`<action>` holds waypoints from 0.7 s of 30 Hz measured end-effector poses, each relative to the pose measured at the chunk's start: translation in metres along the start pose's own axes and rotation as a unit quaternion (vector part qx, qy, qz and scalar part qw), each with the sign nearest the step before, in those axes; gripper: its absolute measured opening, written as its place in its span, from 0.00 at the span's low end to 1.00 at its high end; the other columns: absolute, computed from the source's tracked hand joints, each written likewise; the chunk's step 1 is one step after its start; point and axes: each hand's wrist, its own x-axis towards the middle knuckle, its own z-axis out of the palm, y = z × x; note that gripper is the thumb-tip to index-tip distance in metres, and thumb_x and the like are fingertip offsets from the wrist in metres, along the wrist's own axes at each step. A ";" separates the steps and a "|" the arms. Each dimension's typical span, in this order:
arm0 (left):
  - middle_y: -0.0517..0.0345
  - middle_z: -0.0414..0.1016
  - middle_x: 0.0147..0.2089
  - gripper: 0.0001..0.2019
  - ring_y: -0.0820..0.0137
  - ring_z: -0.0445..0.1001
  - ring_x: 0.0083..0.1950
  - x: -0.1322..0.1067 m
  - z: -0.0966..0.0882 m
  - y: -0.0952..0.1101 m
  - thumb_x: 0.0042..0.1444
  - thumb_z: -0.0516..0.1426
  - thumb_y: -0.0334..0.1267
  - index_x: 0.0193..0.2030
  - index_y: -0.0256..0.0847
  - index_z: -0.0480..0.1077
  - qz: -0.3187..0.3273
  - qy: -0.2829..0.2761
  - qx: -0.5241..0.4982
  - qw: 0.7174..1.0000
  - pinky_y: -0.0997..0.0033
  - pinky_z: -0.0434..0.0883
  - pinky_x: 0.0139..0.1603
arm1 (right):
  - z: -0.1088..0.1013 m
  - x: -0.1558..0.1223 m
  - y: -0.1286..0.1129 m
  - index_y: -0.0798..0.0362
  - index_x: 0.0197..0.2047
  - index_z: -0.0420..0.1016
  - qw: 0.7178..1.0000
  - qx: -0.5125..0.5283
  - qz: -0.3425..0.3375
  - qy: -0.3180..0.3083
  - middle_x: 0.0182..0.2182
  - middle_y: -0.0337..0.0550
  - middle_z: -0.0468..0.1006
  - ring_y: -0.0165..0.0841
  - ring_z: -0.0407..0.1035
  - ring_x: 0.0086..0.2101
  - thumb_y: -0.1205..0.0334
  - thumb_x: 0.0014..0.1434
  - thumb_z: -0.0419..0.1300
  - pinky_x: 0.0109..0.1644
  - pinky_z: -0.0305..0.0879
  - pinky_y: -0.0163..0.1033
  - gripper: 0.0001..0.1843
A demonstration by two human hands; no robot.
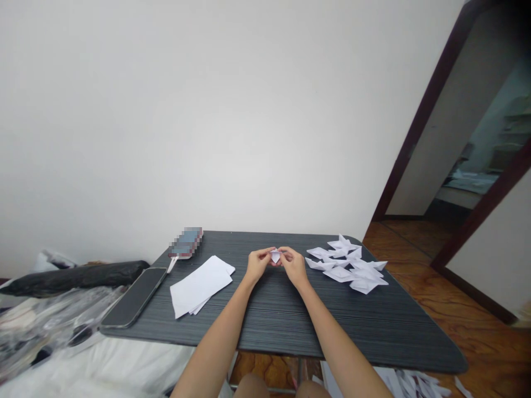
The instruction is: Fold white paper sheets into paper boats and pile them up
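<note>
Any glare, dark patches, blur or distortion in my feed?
Head view: soft light, no strong glare on the table; head view: coarse pixels over the device, dark top right corner, slanting door frame; head view: small held paper, folds unclear.

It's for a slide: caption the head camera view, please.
Left hand and right hand hold folded paper over a dark table, between white sheets and paper boats.

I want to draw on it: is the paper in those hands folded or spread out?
Folded: the white paper between the left hand and right hand shows a small, pointed shape.
</note>
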 end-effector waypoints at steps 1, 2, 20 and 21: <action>0.53 0.74 0.27 0.14 0.71 0.71 0.24 0.001 0.000 0.001 0.45 0.53 0.35 0.39 0.30 0.70 -0.013 -0.002 -0.046 0.999 0.70 0.69 0.31 | -0.001 0.001 0.000 0.55 0.32 0.69 1.000 0.025 -0.001 -0.003 0.19 0.38 0.73 0.30 0.68 0.20 0.61 0.48 0.51 0.26 0.64 0.33 0.10; 0.52 0.74 0.28 0.14 0.71 0.71 0.25 0.002 -0.001 0.001 0.44 0.54 0.35 0.37 0.29 0.71 -0.021 -0.004 -0.085 0.996 0.68 0.69 0.32 | -0.001 0.003 0.000 0.55 0.31 0.69 0.999 0.047 -0.001 -0.005 0.19 0.39 0.73 0.30 0.68 0.21 0.61 0.48 0.51 0.27 0.64 0.33 0.09; 0.52 0.74 0.25 0.19 0.72 0.71 0.26 -0.003 -0.002 -0.002 0.45 0.55 0.43 0.40 0.29 0.69 -0.013 -0.102 0.084 0.991 0.77 0.65 0.26 | -0.006 0.006 0.017 0.58 0.27 0.73 1.000 0.017 0.025 -0.007 0.25 0.47 0.76 0.35 0.70 0.27 0.57 0.44 0.57 0.31 0.65 0.37 0.12; 0.52 0.74 0.24 0.18 0.72 0.71 0.25 -0.004 -0.001 -0.001 0.45 0.54 0.44 0.35 0.29 0.70 -0.020 -0.109 0.099 0.989 0.77 0.64 0.24 | -0.007 0.006 0.017 0.57 0.27 0.73 1.000 0.007 0.021 -0.008 0.25 0.46 0.76 0.35 0.70 0.27 0.57 0.45 0.56 0.31 0.65 0.37 0.12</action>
